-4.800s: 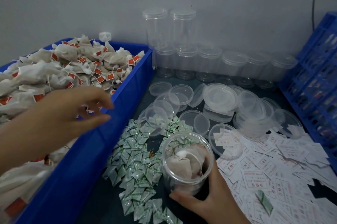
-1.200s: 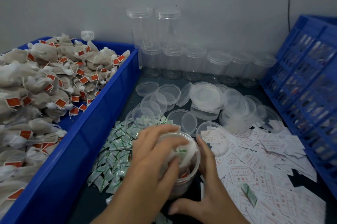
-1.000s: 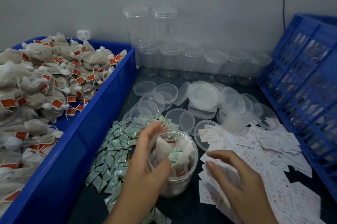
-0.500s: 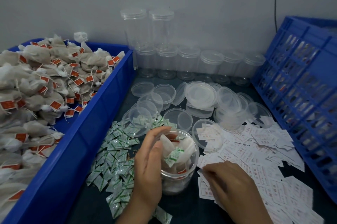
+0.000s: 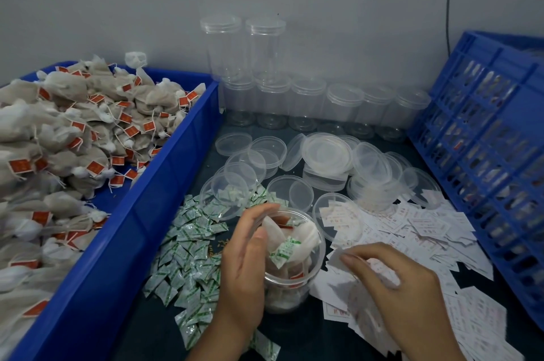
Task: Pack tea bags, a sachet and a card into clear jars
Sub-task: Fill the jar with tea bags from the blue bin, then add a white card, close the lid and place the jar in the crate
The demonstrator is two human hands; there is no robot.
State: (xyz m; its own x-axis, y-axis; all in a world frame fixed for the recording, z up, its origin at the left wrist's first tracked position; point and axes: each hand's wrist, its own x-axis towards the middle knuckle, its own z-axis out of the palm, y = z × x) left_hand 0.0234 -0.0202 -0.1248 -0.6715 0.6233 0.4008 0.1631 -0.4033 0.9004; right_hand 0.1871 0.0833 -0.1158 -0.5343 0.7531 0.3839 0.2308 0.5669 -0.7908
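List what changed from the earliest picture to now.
The left hand left the tea-bag bin and now holds the jar, which gained tea bags and a sachet. The right hand released the jar and pinches a card. Lids and empty jars stayed put.

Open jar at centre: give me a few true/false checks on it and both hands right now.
1. The open jar holds tea bags and a green-printed sachet. True.
2. The left hand is empty, away from the jar. False: it grips the jar's side.
3. The right hand pinches a white card beside the jar. True.
4. The jar is lidded. False: it is open; loose lids lie behind it.
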